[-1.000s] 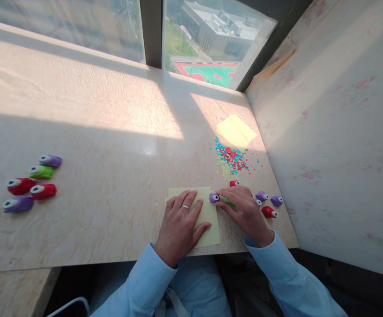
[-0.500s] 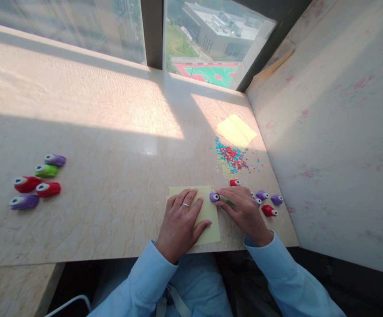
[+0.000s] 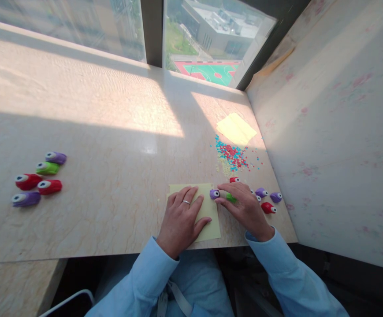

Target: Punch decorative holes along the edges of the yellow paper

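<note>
Purple punch [image 3: 213,194] at right edge of yellow sheet [image 3: 211,220], long axis roughly left-right, eye end pointing right. Right hand [image 3: 242,204] has thumb and forefinger clamped on it; left hand [image 3: 181,215] lies flat on the sheet, fingers slightly apart (ring on one). Left punch group [image 3: 39,180]: five total, 2 purple, 2 red, 1 green, eye ends left. Near right hand: 2 red punches [image 3: 268,208], 2 clear purple punches [image 3: 262,193], green piece [image 3: 231,197] (others partly hidden, exact count unclear). Confetti [image 3: 232,156], yellow paper pile [image 3: 236,128], marbled counter [image 3: 112,176], sunlit window [image 3: 207,44], floral wall [image 3: 336,132].
</note>
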Demonstrator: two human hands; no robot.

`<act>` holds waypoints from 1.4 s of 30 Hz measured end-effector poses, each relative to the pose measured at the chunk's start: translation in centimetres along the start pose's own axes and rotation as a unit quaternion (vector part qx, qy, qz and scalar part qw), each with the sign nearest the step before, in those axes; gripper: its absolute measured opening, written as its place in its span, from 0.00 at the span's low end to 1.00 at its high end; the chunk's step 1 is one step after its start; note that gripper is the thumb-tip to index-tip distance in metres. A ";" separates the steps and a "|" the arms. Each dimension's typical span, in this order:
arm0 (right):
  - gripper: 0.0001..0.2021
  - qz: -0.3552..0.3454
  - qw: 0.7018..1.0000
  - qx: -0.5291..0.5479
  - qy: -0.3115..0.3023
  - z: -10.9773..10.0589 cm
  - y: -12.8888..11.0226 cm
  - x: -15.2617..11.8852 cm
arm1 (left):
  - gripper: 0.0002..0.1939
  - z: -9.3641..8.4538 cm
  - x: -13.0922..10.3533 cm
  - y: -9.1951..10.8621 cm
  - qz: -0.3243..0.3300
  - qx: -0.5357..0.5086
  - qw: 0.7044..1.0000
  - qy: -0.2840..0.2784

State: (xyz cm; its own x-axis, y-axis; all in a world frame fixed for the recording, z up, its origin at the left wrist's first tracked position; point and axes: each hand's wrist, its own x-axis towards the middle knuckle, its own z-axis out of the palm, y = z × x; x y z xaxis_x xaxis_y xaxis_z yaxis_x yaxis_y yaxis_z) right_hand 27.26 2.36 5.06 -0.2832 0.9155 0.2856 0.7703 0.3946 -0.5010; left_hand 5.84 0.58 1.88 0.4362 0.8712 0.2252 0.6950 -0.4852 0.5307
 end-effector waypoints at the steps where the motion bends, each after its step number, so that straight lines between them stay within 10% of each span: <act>1: 0.12 0.014 1.000 0.016 0.005 -0.2 -0.1 0.0 | 0.24 0.0 0.0 0.0 0.000 0.000 1.000 -0.001; 13: 0.09 0.198 0.968 0.124 -0.094 -1.4 -0.3 3.1 | 0.25 0.0 -0.1 0.0 0.001 -0.005 1.000 0.000; 42: 0.07 0.181 0.950 0.023 -0.255 0.9 0.4 5.3 | 0.21 -0.2 0.0 0.1 0.000 -0.027 1.000 0.016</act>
State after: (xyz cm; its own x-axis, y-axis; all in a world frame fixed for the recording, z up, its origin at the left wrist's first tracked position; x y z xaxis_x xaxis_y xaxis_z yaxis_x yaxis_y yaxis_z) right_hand 25.57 7.45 5.68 -0.2533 0.9064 -0.3380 0.8477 0.0397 -0.5289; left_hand 5.83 0.58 2.11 0.4165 0.8740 0.2501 0.6630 -0.4803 0.5742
